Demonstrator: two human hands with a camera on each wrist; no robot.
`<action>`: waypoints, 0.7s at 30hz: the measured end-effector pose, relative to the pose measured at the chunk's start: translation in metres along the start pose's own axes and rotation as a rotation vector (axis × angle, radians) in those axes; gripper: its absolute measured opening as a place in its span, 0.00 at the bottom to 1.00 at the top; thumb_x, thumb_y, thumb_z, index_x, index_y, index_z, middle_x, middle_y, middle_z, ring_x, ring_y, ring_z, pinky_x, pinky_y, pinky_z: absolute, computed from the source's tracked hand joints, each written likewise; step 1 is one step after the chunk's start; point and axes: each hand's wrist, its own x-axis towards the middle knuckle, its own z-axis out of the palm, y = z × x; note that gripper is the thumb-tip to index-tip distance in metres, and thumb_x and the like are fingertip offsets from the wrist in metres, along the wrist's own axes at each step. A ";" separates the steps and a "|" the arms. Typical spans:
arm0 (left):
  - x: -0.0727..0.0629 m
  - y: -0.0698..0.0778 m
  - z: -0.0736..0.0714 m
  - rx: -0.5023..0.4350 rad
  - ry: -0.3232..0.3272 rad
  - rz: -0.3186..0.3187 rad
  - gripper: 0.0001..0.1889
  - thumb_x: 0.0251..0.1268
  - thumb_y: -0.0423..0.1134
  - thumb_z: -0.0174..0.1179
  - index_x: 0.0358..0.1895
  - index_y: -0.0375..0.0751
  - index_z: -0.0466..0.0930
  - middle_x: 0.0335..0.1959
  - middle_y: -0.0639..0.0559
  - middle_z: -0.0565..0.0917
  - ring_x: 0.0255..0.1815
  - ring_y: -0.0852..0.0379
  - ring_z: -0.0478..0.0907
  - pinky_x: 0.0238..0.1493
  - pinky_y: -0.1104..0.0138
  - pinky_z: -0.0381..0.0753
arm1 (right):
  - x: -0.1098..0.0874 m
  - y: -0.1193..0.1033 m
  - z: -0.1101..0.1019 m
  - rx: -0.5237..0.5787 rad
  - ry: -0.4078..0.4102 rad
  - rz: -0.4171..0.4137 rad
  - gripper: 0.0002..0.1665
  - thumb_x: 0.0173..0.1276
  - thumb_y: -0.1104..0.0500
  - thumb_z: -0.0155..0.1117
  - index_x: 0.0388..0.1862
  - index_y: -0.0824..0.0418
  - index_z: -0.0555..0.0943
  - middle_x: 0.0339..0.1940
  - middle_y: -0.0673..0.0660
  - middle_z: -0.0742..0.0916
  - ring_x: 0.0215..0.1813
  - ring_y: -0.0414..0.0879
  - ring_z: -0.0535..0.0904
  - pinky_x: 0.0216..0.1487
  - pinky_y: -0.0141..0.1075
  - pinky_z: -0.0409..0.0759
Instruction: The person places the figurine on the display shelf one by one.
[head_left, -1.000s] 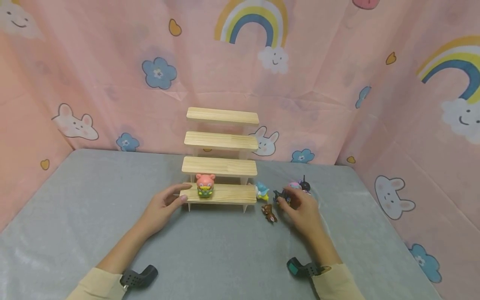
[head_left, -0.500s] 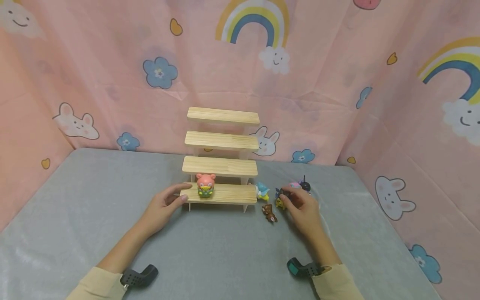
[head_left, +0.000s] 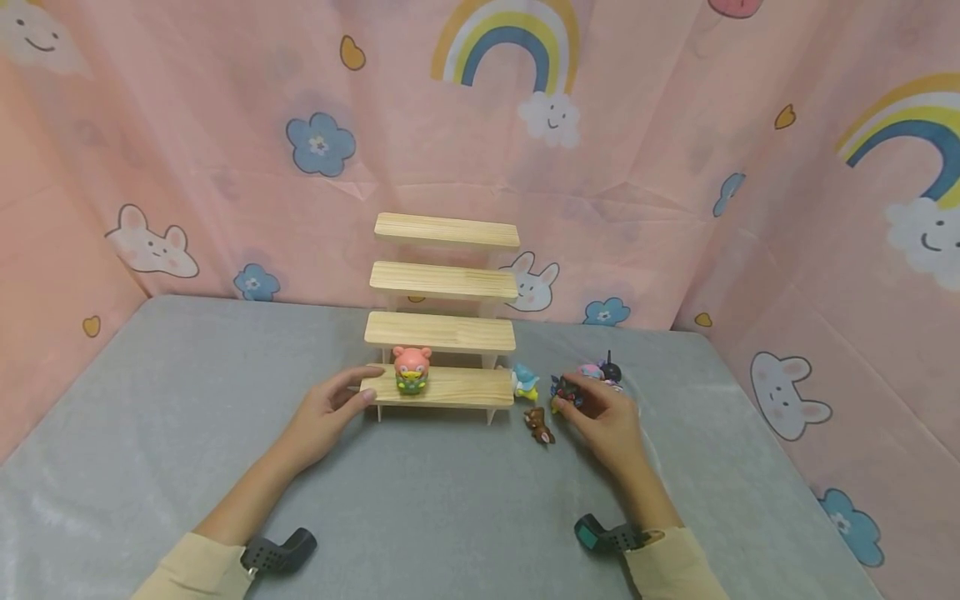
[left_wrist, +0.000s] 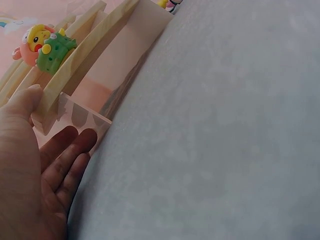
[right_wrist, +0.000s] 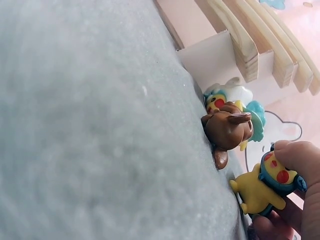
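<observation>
The left hand (head_left: 322,417) is gripping the wooden rack (head_left: 468,387); to the rack's right, the right hand (head_left: 609,421) is pinching a yellow figurine (right_wrist: 254,191).

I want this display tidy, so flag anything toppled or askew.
The brown animal figurine lies down on the gray cloth, as if toppled, whereas the pink-hooded figurine stands upright on the lowest wooden shelf. No spill or damage shows.

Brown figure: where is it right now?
In the head view, the brown figure lies on the gray cloth, right of the lowest shelf, nearer the camera than the light-blue figure and left of the right hand.
</observation>
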 end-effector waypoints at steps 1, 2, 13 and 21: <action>0.000 0.000 0.000 -0.002 -0.001 -0.002 0.18 0.78 0.42 0.56 0.66 0.44 0.77 0.68 0.42 0.78 0.57 0.44 0.84 0.53 0.70 0.80 | 0.000 0.001 0.000 0.003 -0.001 0.004 0.21 0.61 0.68 0.75 0.54 0.66 0.85 0.44 0.63 0.90 0.39 0.31 0.81 0.38 0.19 0.79; 0.000 0.000 0.000 -0.002 -0.002 -0.004 0.18 0.78 0.42 0.55 0.66 0.44 0.77 0.69 0.42 0.78 0.57 0.44 0.84 0.53 0.70 0.80 | 0.000 0.003 0.001 0.002 -0.002 0.007 0.21 0.61 0.68 0.75 0.55 0.65 0.85 0.45 0.62 0.90 0.39 0.30 0.81 0.38 0.19 0.78; 0.000 0.000 0.000 0.006 0.000 -0.022 0.19 0.78 0.42 0.56 0.66 0.44 0.77 0.68 0.41 0.78 0.57 0.44 0.84 0.53 0.70 0.80 | 0.002 0.021 0.003 0.084 -0.005 0.023 0.21 0.63 0.62 0.75 0.55 0.61 0.86 0.47 0.60 0.90 0.42 0.28 0.83 0.40 0.20 0.80; 0.001 0.001 0.000 0.010 -0.003 -0.022 0.19 0.77 0.43 0.56 0.66 0.44 0.77 0.68 0.41 0.78 0.58 0.43 0.84 0.53 0.69 0.80 | 0.001 0.019 0.004 0.195 0.033 0.063 0.21 0.62 0.67 0.75 0.55 0.64 0.85 0.47 0.63 0.89 0.41 0.29 0.83 0.40 0.22 0.81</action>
